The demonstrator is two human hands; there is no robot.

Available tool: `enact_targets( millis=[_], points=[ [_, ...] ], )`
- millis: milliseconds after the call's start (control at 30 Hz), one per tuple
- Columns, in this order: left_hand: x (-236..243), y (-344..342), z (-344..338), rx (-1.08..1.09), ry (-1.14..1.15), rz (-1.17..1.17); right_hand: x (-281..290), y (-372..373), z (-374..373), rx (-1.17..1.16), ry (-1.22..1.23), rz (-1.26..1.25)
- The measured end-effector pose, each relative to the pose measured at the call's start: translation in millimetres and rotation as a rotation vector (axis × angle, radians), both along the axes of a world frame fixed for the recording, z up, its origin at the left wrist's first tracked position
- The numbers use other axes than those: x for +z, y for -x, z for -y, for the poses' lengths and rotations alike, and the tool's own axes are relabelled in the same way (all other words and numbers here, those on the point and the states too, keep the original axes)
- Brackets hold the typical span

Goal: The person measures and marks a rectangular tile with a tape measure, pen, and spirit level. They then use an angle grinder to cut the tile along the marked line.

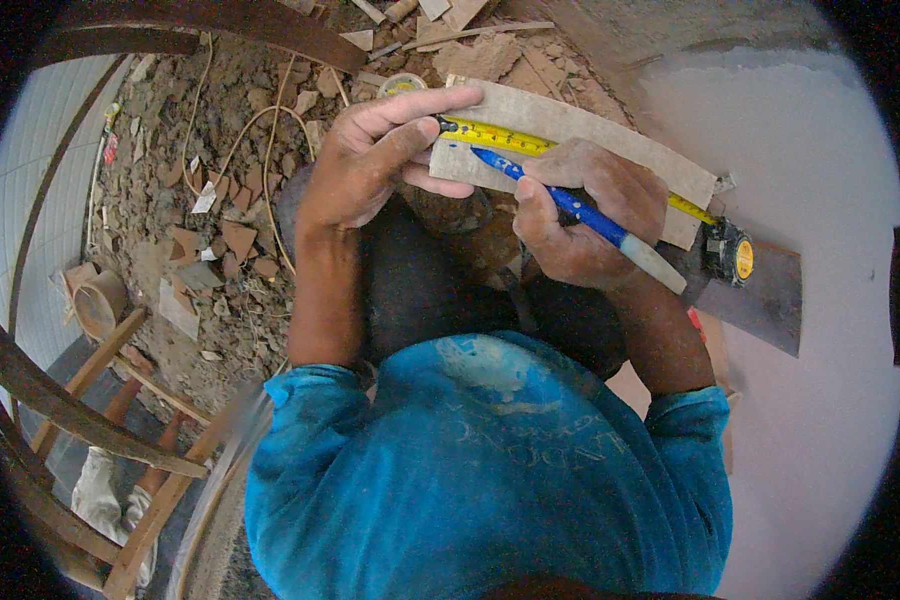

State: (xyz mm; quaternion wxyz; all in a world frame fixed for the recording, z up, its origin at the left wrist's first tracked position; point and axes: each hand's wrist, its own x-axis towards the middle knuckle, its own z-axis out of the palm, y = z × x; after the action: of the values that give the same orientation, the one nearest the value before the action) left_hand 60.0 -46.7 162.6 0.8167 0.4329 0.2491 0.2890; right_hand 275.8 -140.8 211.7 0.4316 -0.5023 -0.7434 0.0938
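A pale beige board strip (pixel 595 130) lies crosswise in front of me, with a yellow tape measure (pixel 495 137) stretched along it. My left hand (pixel 380 150) grips the board's left end, thumb at the tape's tip. My right hand (pixel 580 225) holds a blue pen (pixel 590 217), its tip pointing at the board just below the tape near the left end. The tape's black-and-yellow case (pixel 728 250) hangs past the board's right end, over a dark grey flat panel (pixel 760 310).
Rubble and broken tiles (pixel 235 240) cover the ground at left, with cords and a round container (pixel 100 305). Curved dark beams (pixel 100 430) and a wooden frame (pixel 175 490) stand at left, beside another person's legs (pixel 150 470). A pale wall (pixel 810 150) is at right.
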Motion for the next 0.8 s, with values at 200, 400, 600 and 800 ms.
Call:
enact_targets(
  millis=[200,400,600,800],
  points=[
    [-3,0,1,0.002,0.024,0.027,-2,2,2,-0.017,-0.006,-0.014],
    [-3,0,1,0.012,0.022,0.065,-3,2,1,-0.011,-0.031,-0.055],
    [-3,0,0,0.014,-0.003,0.052,-1,3,3,-0.006,0.012,-0.011],
    [-2,-1,0,0.011,0.0,0.024,22,-17,18,-0.001,-0.015,0.015]
  ],
)
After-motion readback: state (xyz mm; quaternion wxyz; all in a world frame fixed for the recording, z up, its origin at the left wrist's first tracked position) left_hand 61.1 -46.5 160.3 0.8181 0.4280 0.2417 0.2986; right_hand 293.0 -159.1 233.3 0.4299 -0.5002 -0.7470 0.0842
